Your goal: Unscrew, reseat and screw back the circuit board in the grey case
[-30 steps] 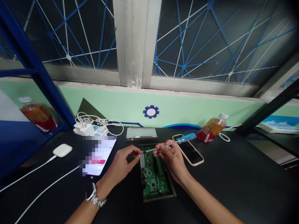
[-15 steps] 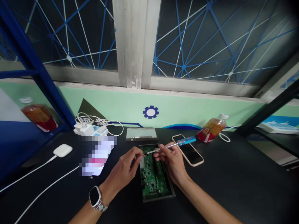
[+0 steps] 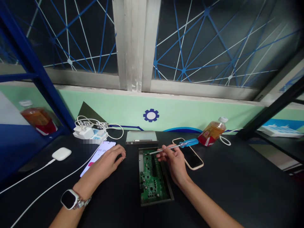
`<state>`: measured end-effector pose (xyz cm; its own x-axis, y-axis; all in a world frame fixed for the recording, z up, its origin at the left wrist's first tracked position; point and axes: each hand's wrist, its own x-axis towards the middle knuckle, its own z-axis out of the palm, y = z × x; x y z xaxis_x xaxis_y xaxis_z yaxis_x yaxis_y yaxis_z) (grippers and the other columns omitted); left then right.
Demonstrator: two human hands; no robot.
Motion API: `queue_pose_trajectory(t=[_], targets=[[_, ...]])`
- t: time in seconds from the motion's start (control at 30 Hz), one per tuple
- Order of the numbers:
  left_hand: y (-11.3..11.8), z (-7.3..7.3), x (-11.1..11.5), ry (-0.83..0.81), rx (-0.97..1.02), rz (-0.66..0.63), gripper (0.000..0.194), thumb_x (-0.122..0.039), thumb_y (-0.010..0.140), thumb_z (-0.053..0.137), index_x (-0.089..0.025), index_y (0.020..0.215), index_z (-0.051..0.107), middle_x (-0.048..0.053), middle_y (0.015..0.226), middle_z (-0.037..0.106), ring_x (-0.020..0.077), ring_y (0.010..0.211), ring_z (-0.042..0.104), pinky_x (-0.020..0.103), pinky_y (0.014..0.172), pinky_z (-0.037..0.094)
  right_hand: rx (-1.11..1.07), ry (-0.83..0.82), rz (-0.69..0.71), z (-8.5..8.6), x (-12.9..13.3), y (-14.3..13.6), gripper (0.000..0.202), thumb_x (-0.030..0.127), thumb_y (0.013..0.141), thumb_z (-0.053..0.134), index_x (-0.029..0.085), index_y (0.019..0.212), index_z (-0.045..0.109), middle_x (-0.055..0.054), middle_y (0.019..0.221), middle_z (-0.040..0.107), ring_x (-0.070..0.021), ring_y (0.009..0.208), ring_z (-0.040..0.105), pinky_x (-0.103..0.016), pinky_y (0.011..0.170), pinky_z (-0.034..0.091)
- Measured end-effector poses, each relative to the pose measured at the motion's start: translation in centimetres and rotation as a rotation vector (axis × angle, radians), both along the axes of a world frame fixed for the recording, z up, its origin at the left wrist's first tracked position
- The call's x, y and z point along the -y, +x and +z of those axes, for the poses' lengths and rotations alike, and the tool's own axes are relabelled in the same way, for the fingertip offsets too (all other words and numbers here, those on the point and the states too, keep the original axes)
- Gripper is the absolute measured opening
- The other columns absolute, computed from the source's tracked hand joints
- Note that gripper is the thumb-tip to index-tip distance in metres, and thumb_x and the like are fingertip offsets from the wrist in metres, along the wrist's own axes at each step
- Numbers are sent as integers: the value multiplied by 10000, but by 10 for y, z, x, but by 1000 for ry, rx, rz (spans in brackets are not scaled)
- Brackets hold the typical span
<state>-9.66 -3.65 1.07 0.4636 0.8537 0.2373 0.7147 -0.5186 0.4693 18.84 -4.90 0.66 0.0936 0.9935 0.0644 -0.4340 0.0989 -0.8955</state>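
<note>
A screwdriver (image 3: 188,143) with a clear blue handle and a long metal shaft lies in my right hand (image 3: 174,160), fingers closed round the shaft. Its tip points left, over the upper left part of a green circuit board (image 3: 152,177) seated in a dark metal tray (image 3: 158,202). My left hand (image 3: 111,160) is off to the left of the board, partly over a lit phone (image 3: 105,147) with a timer on its screen. Its thumb and fingers are drawn together; whatever they may pinch is too small to make out.
A metal cover plate (image 3: 142,137) lies behind the board. To the right are a phone in a pale case (image 3: 193,160) and a drink bottle (image 3: 212,131). Plugs on a white power strip (image 3: 89,133), cables and a white earbud case (image 3: 61,154) occupy the left.
My left hand has moved away from the screwdriver tip, left and toward the lit phone. My right hand still holds the screwdriver above the board, nearly unmoved.
</note>
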Motion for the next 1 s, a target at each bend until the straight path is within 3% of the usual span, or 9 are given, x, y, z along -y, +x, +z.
queue_pose_trajectory(t=[0.13, 0.43, 0.6, 0.7, 0.87, 1.0], targets=[[-3, -11, -2, -31, -35, 7, 107, -188, 907, 487, -212, 882, 589, 45, 974, 596, 204, 913, 594, 336, 829, 474, -4, 3, 26, 0, 1, -2, 340, 347, 799, 760, 215, 861, 454, -59, 774, 754, -206, 623, 714, -306, 549, 564], [2, -11, 9, -23, -27, 109, 251, -183, 820, 519, -232, 1046, 617, 47, 1045, 605, 220, 932, 601, 333, 792, 485, 6, -16, 42, 0, 1, 0, 346, 353, 786, 768, 215, 859, 459, -58, 763, 753, -206, 610, 708, -308, 545, 563], [23, -24, 19, 96, -83, 317, 275, -383, 877, 571, -187, 1051, 653, 96, 1018, 593, 281, 950, 586, 402, 843, 482, 8, -19, 42, 1, 0, 2, 367, 361, 761, 787, 216, 873, 469, -47, 752, 746, -205, 602, 704, -309, 543, 559], [34, -35, 18, 164, -94, 406, 222, -343, 908, 538, -173, 974, 663, 107, 967, 592, 282, 903, 582, 410, 822, 483, 10, -14, 43, 1, 0, 1, 362, 357, 761, 787, 215, 872, 473, -42, 746, 742, -197, 586, 694, -312, 544, 558], [32, -47, 11, 158, -50, 370, 187, -215, 920, 475, -176, 869, 651, 94, 883, 602, 249, 817, 592, 380, 767, 479, 3, -20, 49, 3, 1, 0, 351, 344, 771, 781, 216, 866, 468, -36, 733, 740, -194, 582, 694, -314, 551, 563], [27, -37, 11, 110, 6, 323, 236, -175, 927, 439, -178, 820, 649, 83, 855, 622, 223, 773, 608, 350, 736, 473, -11, -22, 46, 4, 1, 0, 366, 344, 760, 791, 217, 870, 467, -40, 753, 747, -201, 593, 701, -320, 556, 568]])
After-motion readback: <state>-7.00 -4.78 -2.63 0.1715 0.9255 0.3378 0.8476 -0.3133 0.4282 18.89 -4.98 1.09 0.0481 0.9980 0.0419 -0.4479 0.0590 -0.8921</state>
